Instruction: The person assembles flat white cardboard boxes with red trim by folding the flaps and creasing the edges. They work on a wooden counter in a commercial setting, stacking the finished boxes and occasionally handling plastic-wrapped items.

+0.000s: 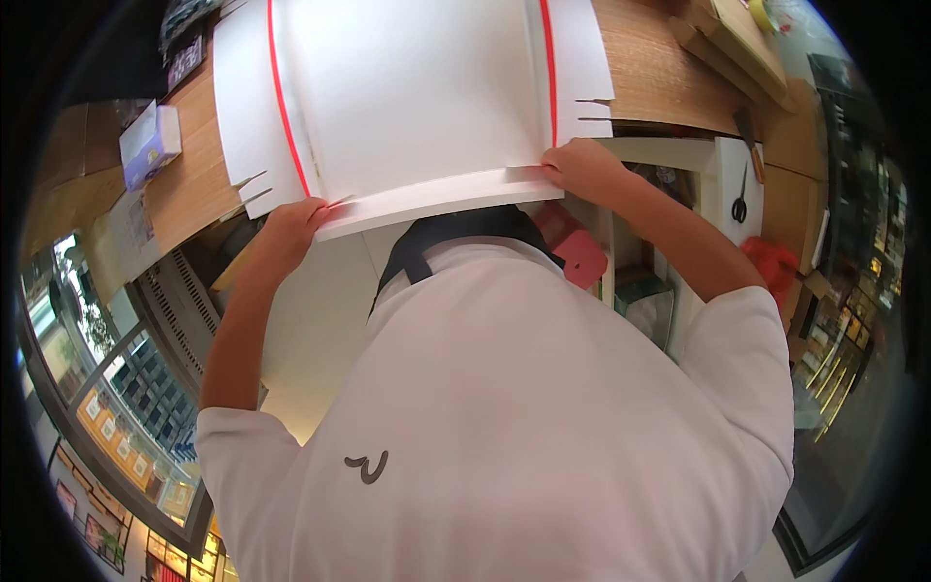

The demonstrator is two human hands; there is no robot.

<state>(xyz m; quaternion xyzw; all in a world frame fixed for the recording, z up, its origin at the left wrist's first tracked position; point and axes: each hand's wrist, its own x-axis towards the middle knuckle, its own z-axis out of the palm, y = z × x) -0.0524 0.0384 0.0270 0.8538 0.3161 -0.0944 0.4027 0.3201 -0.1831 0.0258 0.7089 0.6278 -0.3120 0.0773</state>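
Observation:
A large white cardboard sheet [427, 87] lies on the wooden table, with slits cut in its side flaps. Two red strips, the left one [284, 107] and the right one [550, 68], run along it from front to back. Its near edge is folded up into a narrow strip [436, 199]. My left hand [291, 231] pinches the left corner of this fold. At the right corner, my right hand [585, 167] grips the same fold, fingers closed. Both hands' fingertips are partly hidden.
A purple and white tissue pack [151, 147] sits on the table [189, 199] at the left. Brown cardboard boxes [732, 48] lie at the back right. Black-handled scissors [740, 208] hang at the right, near a red plastic bag [771, 264]. A pink object [580, 254] is below the table edge.

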